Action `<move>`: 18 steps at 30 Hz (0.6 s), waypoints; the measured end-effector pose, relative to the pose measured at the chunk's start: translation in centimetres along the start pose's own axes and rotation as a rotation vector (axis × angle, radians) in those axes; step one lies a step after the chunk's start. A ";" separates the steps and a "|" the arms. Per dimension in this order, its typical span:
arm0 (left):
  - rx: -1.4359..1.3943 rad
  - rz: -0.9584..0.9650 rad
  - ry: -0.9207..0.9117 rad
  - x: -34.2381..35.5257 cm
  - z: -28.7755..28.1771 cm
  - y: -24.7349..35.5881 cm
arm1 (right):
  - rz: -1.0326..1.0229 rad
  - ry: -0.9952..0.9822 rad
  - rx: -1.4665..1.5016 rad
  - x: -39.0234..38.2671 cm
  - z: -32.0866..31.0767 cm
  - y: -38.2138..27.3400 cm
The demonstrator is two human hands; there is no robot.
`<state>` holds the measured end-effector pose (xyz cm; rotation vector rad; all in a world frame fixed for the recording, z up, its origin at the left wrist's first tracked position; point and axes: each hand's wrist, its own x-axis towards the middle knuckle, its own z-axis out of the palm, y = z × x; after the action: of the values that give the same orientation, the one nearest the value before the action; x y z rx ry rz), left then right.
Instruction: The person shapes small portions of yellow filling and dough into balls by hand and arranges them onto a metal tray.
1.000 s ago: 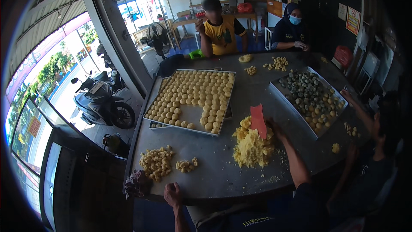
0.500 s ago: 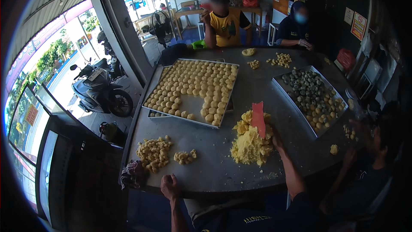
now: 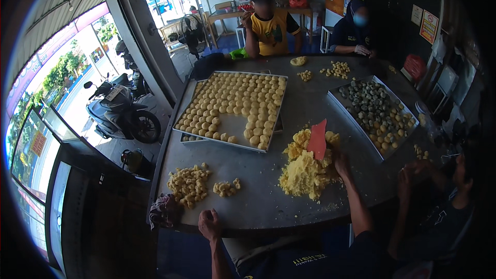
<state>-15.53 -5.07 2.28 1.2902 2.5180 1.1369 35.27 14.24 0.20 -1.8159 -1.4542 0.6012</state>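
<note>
A crumbly heap of pale yellow dough (image 3: 304, 175) lies on the table in front of me, with a flat red scraper (image 3: 317, 142) leaning upright in its upper part. Against the heap's right side is my right hand (image 3: 341, 165); its fingertips are hidden by the dough. My left hand (image 3: 209, 225) rests at the table's near edge with its fingers curled in, and whatever it may hold is hidden. Just beyond it are a small cluster of dough pieces (image 3: 227, 188) and a bigger pile of pieces (image 3: 189, 185). A crumpled cloth (image 3: 163, 210) lies left of them.
A metal tray (image 3: 222, 143) of round yellow dough balls sits on another tray farther left. At right, a second tray (image 3: 356, 133) holds dark and yellow balls. Two people (image 3: 273, 31) sit across the metal table (image 3: 243, 217); another (image 3: 439, 212) sits close on my right.
My right hand and the scraper shift slightly right in the view, and the scraper tilts more. The person on my right has brought their hands together. My left hand stays curled at the edge.
</note>
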 end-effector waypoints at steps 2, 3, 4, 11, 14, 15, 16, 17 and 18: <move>-0.007 0.007 0.011 0.0 0.0 0.0 | 0.054 0.016 -0.033 1.8 -1.0 0.2; -0.007 0.018 0.021 -0.1 0.0 -0.1 | -0.015 0.075 -0.053 2.7 -1.3 0.0; -0.005 0.028 0.030 -0.1 0.0 -0.1 | -0.081 0.131 -0.072 3.7 -1.5 -0.3; 0.003 0.005 0.009 -0.1 0.4 -0.2 | -0.552 0.129 -0.158 13.1 0.7 0.2; 0.015 0.011 0.019 0.0 0.3 0.0 | -0.415 -0.243 0.057 15.2 1.6 -0.7; 0.006 0.014 0.021 -0.2 0.3 0.3 | -0.368 -0.331 0.083 15.3 1.5 -0.8; 0.005 0.012 0.031 -0.2 0.1 0.3 | -0.338 -0.396 0.092 15.1 2.0 -1.3; 0.011 0.009 0.039 -0.2 0.0 0.1 | -0.319 -0.444 0.084 14.9 2.2 -1.8; 0.016 0.009 0.046 -0.2 0.1 -0.3 | -0.312 -0.469 0.070 14.4 2.2 -2.1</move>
<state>-15.56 -5.25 1.93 1.2952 2.5614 1.1642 36.03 28.84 1.54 -1.4054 -1.9497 0.9434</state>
